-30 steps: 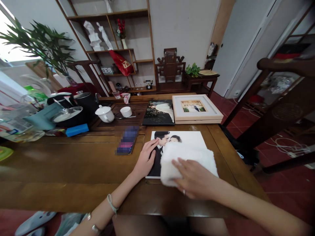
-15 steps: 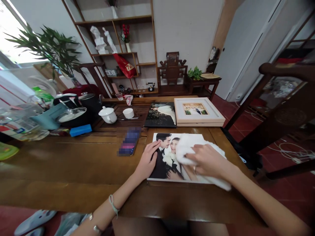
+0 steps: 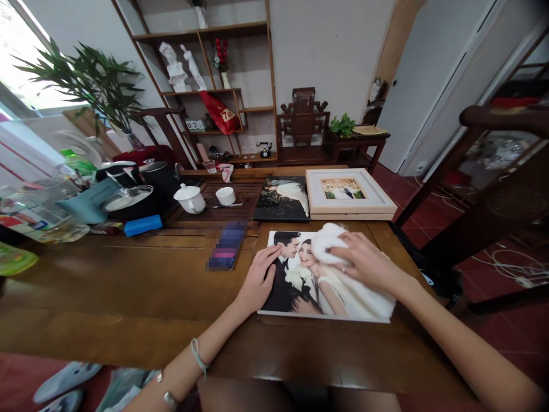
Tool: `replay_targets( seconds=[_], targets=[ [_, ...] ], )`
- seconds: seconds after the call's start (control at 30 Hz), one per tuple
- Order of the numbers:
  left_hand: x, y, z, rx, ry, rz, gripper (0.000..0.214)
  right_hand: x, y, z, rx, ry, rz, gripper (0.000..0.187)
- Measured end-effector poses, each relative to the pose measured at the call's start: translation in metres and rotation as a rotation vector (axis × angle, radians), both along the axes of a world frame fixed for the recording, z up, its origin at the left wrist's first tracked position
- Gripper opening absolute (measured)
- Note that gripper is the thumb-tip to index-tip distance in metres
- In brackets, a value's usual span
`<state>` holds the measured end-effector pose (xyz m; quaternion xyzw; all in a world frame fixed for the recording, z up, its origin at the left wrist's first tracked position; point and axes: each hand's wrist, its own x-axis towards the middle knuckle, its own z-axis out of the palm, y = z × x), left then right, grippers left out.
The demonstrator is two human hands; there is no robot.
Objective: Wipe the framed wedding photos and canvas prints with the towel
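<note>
A wedding photo panel (image 3: 300, 292) lies flat on the wooden table in front of me, showing a couple in a dark suit and a white dress. My left hand (image 3: 259, 277) rests on its left edge, fingers stretched out flat. A bunched white cloth (image 3: 329, 243) sits on the upper right part of the panel, with the fingers of my right hand (image 3: 364, 260) closed around it. The cloth's far end is hidden behind that hand.
Behind the panel lie a dark photo panel (image 3: 281, 200) and a pale framed picture (image 3: 351, 194). Left of my left hand is a phone (image 3: 226, 246), its screen blurred. Farther off stand a white lidded cup (image 3: 189, 198), a small white bowl (image 3: 225, 196) and a blue block (image 3: 143, 225).
My right hand has drawn the white cloth up toward the panel's top edge, uncovering the lower right of the photo. The left hand has stayed in place on the panel.
</note>
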<state>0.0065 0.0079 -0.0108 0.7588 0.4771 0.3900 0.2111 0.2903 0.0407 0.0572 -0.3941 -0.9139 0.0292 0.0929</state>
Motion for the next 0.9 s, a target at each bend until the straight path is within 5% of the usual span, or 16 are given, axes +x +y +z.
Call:
replay_targets(
  seconds=[0.2, 0.37, 0.5, 0.6, 0.8, 0.9],
  targets=[
    [0.0, 0.0, 0.001, 0.0, 0.0, -0.001, 0.041, -0.002, 0.0, 0.006, -0.009, -0.082, -0.044, 0.031],
    [0.0, 0.0, 0.0, 0.003, 0.012, 0.0, 0.041, -0.021, -0.05, 0.027, -0.273, -0.089, 0.274, 0.01],
    [-0.001, 0.0, 0.0, 0.008, 0.009, -0.003, 0.041, -0.015, -0.056, 0.029, -0.438, 0.005, 0.413, 0.019],
    [0.0, 0.0, 0.0, 0.016, -0.004, -0.005, 0.04, 0.0, -0.034, 0.021, -0.347, 0.024, 0.265, 0.032],
    [0.0, -0.001, 0.002, 0.003, 0.008, -0.01, 0.041, 0.008, 0.013, -0.008, 0.089, -0.026, 0.012, 0.045],
    [0.0, -0.001, 0.003, -0.005, 0.01, -0.005, 0.041, -0.001, 0.008, -0.006, 0.096, -0.113, -0.024, 0.048]
  ],
)
